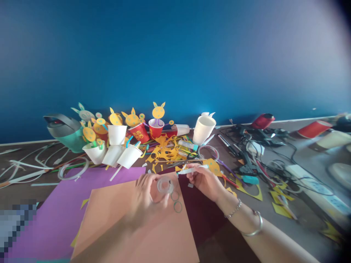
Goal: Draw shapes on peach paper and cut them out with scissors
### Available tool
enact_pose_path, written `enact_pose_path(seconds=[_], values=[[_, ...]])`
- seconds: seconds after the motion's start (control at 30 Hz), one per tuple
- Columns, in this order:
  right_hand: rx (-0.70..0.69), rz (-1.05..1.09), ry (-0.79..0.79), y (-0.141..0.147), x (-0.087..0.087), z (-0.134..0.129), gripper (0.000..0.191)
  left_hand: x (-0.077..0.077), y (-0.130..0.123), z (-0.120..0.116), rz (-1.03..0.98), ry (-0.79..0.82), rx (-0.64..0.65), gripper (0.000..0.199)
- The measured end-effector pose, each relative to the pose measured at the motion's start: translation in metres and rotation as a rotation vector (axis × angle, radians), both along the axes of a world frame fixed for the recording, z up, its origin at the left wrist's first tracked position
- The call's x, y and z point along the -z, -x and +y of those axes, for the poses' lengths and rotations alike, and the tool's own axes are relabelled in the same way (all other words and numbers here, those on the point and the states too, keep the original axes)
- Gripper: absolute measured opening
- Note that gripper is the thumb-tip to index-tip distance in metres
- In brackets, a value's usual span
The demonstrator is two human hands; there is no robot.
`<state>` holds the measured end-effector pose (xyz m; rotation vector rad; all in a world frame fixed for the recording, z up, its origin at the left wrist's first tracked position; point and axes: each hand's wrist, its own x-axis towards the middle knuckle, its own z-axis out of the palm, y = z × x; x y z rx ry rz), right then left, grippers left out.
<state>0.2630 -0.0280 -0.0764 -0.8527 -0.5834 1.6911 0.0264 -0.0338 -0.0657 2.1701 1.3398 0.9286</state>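
My left hand (145, 190) is closed around a small clear round plastic piece (164, 185), just above an orange paper sheet (131, 226). I cannot make out whether this piece is a cap or a little cup. Two green circle outlines (177, 207) are drawn on the sheet beside it. In my right hand (201, 179) is a white marker (196, 169), held nearly level with its dark green tip pointing left at the sheet's upper right corner. Under the orange sheet lie purple paper (55, 215) and dark maroon paper (208, 233).
Paper cups (129, 155) with yellow animal faces stand and lean along the back, by a teal bin (70, 137). Yellow paper scraps (164, 149) pile up mid-table. At right are a glue gun (249, 162), cables and a power strip (315, 184). A white cup (204, 129) stands behind.
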Motion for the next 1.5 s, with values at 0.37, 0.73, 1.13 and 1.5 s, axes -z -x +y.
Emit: enact_pose_path(seconds=[0.37, 0.73, 1.13, 1.5], values=[[-0.157, -0.799, -0.568, 0.028, -0.019, -0.024, 0.024, -0.012, 0.004, 0.009, -0.125, 0.202, -0.078, 0.028], [-0.26, -1.328, -0.912, 0.033, -0.024, -0.026, 0.022, -0.023, 0.044, 0.021, 0.22, 0.027, -0.18, 0.031], [-0.276, -1.379, -0.975, 0.041, -0.022, -0.018, 0.03, -0.006, 0.063, 0.01, 0.619, -0.363, -0.286, 0.043], [-0.148, -0.975, -0.738, 0.055, -0.019, -0.002, 0.021, -0.013, 0.007, -0.064, 0.539, -0.275, 0.423, 0.041]])
